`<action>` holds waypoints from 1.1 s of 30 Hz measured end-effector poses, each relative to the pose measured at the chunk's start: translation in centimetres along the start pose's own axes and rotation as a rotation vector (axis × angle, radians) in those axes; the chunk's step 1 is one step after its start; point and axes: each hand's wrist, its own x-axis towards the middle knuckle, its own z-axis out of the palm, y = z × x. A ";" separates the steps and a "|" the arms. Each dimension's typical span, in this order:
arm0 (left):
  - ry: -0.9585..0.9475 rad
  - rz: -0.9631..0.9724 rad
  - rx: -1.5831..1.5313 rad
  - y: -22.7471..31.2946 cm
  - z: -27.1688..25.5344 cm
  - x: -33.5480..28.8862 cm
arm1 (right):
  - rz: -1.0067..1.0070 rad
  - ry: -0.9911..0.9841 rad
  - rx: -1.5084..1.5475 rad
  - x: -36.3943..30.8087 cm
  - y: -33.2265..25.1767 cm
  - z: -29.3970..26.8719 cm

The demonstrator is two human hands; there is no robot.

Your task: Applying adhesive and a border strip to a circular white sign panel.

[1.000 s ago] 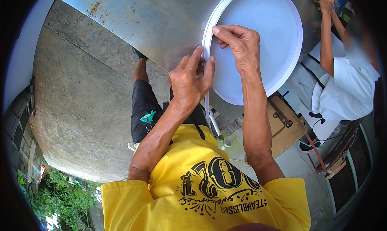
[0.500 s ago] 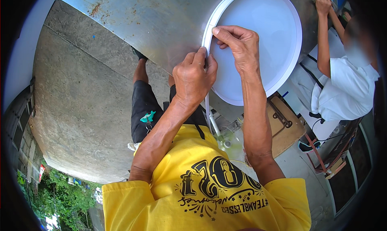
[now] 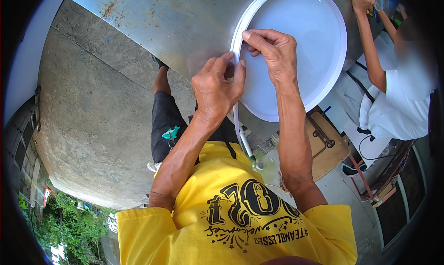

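- Head view: a white round disc (image 3: pixel 296 52) with a raised rim lies against a grey metal sheet (image 3: pixel 175 24), up and right of centre in the picture.
- A white strip (image 3: pixel 237 121) runs along the disc's left rim and trails down toward the person's chest, ending near a small fitting I cannot make out.
- The left hand (image 3: pixel 217 91) is closed, thumb and fingers pinching the strip just below the rim.
- The right hand (image 3: pixel 273 54) is curled over the rim's edge, fingertips pressing the strip onto it.
- Handling, as a judgement: the strip looks thin, light and bendy, likely to kink or slip, so it is best held close to where it meets the rim; the disc looks stiff and smooth.
- The strip's long axis runs roughly up-down in the picture, curving with the rim at the top; its free end points at the person.
- A second person (image 3: pixel 402 98) in white works at the right.
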 end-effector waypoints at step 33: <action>-0.111 -0.340 -0.203 -0.3 -0.9 2.3 | -0.036 -0.121 0.026 1.0 1.2 -1.1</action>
